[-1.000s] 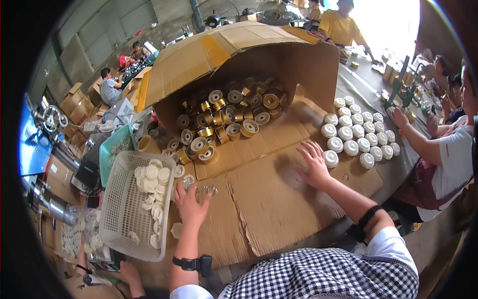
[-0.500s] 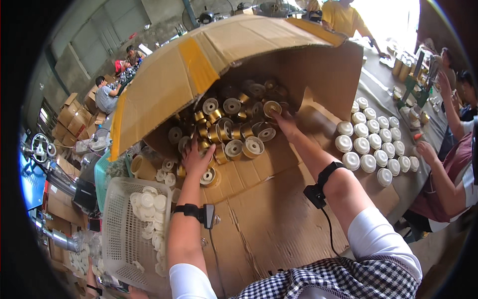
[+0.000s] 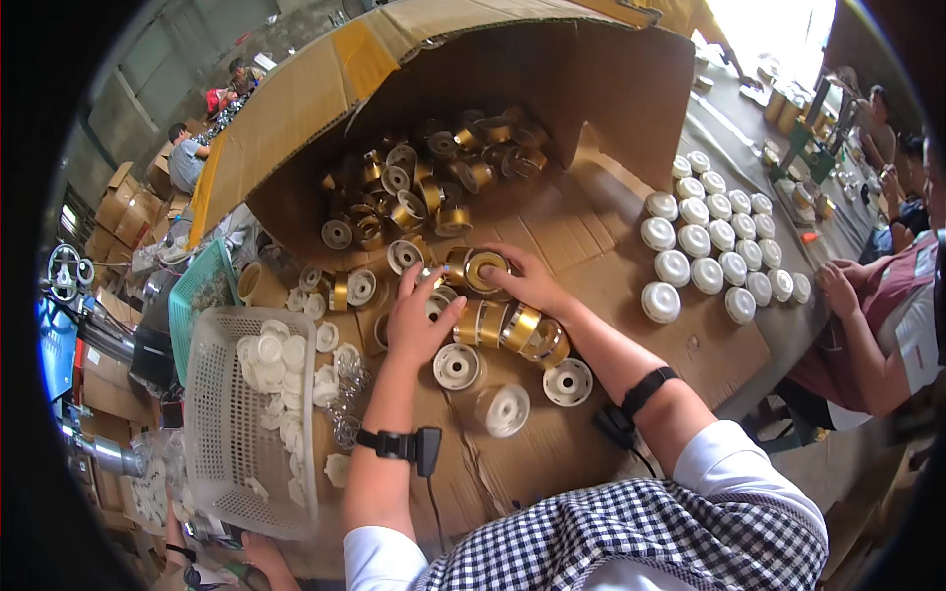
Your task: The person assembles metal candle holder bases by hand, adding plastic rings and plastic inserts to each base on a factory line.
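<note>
Your left hand (image 3: 422,320) lies spread on a few round gold metal spools (image 3: 498,323) just outside the big tipped brown cardboard box (image 3: 552,89), and your right hand (image 3: 527,281) curls around one. Only some spools are out on the flat cardboard sheet (image 3: 591,246). Lots more wait inside the box.

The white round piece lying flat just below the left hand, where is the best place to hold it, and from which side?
Probably grip the white wheel by its outer rim, coming from above. It lies flat on the cardboard, hollow face up, beside the left hand, so opposite edges look reachable to fingers.
</note>
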Demonstrator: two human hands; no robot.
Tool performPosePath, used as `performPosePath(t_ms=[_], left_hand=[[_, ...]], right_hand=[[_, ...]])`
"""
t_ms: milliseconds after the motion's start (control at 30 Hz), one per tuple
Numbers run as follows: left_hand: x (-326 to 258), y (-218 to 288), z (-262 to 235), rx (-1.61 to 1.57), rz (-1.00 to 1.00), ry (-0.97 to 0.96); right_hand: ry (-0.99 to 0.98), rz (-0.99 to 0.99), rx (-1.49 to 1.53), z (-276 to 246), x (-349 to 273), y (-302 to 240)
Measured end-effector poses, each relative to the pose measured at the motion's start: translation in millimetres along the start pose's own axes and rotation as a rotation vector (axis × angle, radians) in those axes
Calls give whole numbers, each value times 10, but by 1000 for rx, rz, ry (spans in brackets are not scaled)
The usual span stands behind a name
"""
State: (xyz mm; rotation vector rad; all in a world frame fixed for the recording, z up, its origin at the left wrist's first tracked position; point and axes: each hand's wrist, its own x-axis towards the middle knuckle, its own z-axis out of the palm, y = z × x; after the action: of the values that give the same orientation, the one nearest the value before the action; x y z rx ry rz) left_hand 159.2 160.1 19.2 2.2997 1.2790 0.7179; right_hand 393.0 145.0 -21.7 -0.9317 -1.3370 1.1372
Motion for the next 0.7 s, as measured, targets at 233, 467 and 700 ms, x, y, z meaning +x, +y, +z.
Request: performPosePath(t_ms=[233, 467, 700], left_hand=[[-1049, 519, 189, 155, 15, 118], [-1483, 838, 211, 46, -144, 281], [-1193, 1065, 369, 322, 223, 215]], right_hand=[[270, 138, 168, 6, -791, -280], [676, -236, -100, -187, -806, -630], [353, -319, -1102, -310, -1202, -350]])
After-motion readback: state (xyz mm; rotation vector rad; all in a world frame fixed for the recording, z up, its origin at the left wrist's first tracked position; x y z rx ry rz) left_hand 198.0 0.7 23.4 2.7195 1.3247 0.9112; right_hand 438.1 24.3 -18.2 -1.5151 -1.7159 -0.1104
